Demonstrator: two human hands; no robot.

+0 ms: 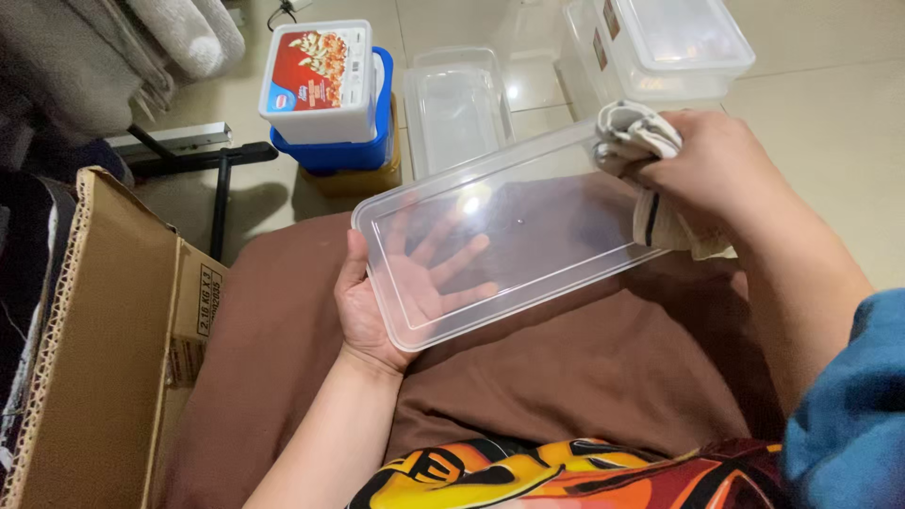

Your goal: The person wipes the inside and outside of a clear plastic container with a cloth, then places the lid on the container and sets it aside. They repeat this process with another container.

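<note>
While held flat, lid (509, 226) between hands.

A white tub with a red pictured label (320, 80) sits atop a blue tub (351, 151), far left. Near left stands an open brown cardboard box (104, 349) bearing a printed side label (209, 302).

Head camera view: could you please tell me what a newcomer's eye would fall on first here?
At centre, a clear plastic lid is propped over the lap on the left hand, whose fingers show through it. At its upper right corner, the right hand presses a bunched cloth against it. Behind, on the floor, a stack of tubs stands beside clear containers.
</note>
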